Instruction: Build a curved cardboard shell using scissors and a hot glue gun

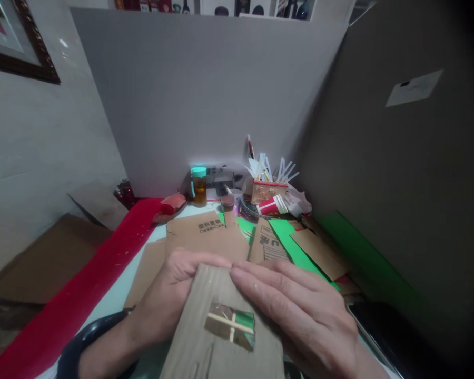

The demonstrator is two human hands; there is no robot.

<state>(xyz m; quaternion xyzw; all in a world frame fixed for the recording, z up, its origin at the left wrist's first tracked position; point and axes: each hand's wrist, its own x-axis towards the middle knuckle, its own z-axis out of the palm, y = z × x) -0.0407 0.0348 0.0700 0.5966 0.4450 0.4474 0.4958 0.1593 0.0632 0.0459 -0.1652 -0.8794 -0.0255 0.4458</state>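
A cardboard piece (pixel 193 321) stands tilted close in front of me, with a small window opening crossed by thin pale sticks. My left hand (pixel 169 295) grips its left side, the fingers passing behind the upper edge. Along the right side lies my right hand (pixel 296 310), its fingers pressed together against the cardboard near the top corner. Green shows through part of the window. The lower end of the piece runs out of view.
Cardboard sheets (pixel 205 237) and green sheets (pixel 292 245) cover the table behind. Farther back are a bottle (pixel 199 189), a box of sticks (pixel 269 190) and a paper cup (pixel 270 206). Red cloth (pixel 102 273) runs along the left; a dark tablet-like object (pixel 391 337) lies right.
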